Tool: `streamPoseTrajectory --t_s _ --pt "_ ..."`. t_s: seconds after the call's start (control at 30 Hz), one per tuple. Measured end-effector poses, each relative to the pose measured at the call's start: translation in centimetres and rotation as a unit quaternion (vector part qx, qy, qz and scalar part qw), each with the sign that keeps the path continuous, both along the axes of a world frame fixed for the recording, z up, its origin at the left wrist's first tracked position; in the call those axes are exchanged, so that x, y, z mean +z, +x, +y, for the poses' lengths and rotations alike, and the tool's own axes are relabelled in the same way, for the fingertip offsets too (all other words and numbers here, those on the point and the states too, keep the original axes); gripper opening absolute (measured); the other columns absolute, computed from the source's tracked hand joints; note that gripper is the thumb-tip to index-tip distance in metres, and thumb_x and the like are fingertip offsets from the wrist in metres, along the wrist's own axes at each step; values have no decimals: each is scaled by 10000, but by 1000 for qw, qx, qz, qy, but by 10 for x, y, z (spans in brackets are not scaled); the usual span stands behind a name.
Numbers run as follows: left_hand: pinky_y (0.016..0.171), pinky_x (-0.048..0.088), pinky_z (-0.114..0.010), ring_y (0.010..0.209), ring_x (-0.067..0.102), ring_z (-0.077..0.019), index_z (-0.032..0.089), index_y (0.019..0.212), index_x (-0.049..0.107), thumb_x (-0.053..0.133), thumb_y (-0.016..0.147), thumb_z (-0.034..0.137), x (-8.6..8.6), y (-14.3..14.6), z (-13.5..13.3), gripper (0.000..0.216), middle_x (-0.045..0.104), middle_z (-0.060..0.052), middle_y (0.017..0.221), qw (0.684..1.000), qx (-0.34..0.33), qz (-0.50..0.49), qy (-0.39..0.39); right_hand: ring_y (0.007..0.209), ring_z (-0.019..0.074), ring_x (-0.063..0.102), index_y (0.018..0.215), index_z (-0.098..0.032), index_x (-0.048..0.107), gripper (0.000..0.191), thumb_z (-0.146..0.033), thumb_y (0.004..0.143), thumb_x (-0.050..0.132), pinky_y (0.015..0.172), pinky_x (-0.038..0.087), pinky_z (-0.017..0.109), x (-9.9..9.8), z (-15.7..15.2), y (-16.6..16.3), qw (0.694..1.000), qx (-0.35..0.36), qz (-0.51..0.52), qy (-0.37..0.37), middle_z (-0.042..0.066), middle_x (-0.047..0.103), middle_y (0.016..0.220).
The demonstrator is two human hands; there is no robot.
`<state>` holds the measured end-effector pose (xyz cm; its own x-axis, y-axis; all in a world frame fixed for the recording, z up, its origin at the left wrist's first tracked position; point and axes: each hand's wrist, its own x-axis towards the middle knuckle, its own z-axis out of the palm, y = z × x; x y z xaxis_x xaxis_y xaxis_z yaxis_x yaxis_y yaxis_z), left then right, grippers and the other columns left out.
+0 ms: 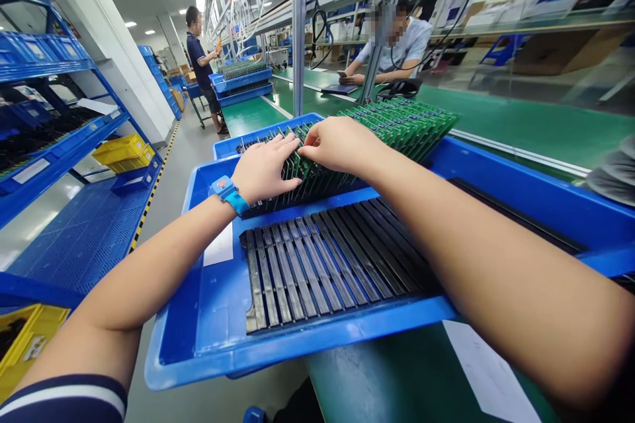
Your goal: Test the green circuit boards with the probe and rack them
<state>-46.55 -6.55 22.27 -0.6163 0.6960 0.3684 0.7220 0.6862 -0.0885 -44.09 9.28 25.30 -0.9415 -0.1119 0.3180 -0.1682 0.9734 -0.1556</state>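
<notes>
Green circuit boards stand on edge in a long row, slotted in a black rack within the blue tray. My left hand, with a blue wrist strap, lies over the left part of the row; its fingers are stretched out and the thumb is apart. Just right of it, my right hand has thumb and forefinger pinched at the upper edge of a circuit board. Its other fingers are partly hidden. In front of the boards lies a black slotted rack with no boards in its visible slots.
The tray rests on a green bench with a white paper. A metal post rises behind it. More blue trays stand farther off. One person sits across the line; another stands at left. Blue shelving lines the left.
</notes>
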Motion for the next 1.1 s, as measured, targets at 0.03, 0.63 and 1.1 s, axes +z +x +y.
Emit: streamPoseTrajectory --t_s 0.03,0.63,1.1 --pt "1078 351 -470 1340 402 -323 173 1408 394 713 764 360 0 0 -1 743 415 -134 1464 1000 1 0 -2 841 249 670 903 -164 749 219 -283 821 584 685 480 321 0 -2 1 1000 0 4 10 115 740 892" --pt "1115 312 -426 1355 372 -335 37 1381 418 706 755 429 2 -9 -13 793 363 -234 1469 999 -1 -40 -19 832 254 672 907 -136 743 199 -191 780 600 707 498 337 -7 -21 -4 998 -28 24 -41 128 738 893" --pt "1171 143 -412 1454 109 -255 60 1494 110 325 926 608 13 -19 -27 818 114 -185 1570 988 40 -105 102 831 190 620 853 -168 619 99 -127 838 530 780 480 336 15 -6 8 909 21 365 -197 95 652 886"
